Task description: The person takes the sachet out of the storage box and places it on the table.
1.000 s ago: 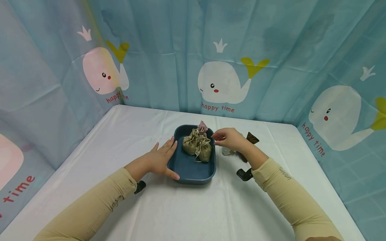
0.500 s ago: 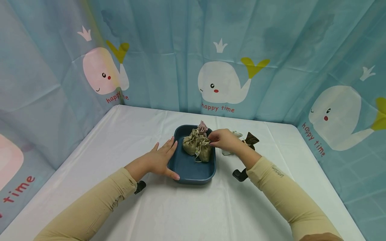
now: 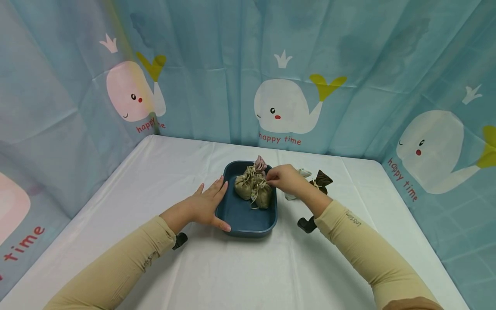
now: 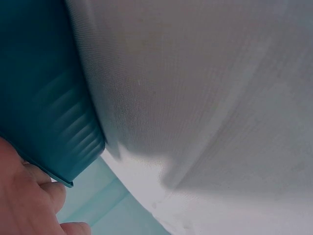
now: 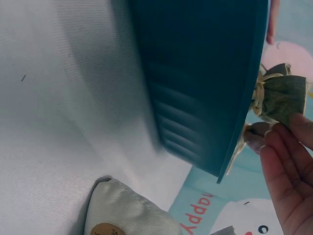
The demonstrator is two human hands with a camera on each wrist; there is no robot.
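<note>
A dark blue tray (image 3: 248,224) holds two olive drawstring pouches and a dusty pink pouch (image 3: 260,163) behind them. My right hand (image 3: 288,180) reaches over the tray's right rim and pinches the gathered top of the nearer olive pouch (image 3: 263,196) between thumb and fingers; that cloth top (image 5: 286,98) shows at the fingertips in the right wrist view. The other olive pouch (image 3: 243,188) leans against it on the left. My left hand (image 3: 205,204) rests with spread fingers along the tray's left rim, and its fingers (image 4: 49,193) touch the rim in the left wrist view.
Right of the tray lie a pale grey-green pouch (image 5: 124,210) and a dark brown pouch (image 3: 322,178), partly behind the right hand and forearm. A white cloth (image 3: 232,275) covers the table. A blue curtain (image 3: 217,86) with whale prints hangs behind it.
My right hand has moved left from the tray's rim to the top of the nearer olive pouch and now pinches it. The left hand and tray have stayed put.
</note>
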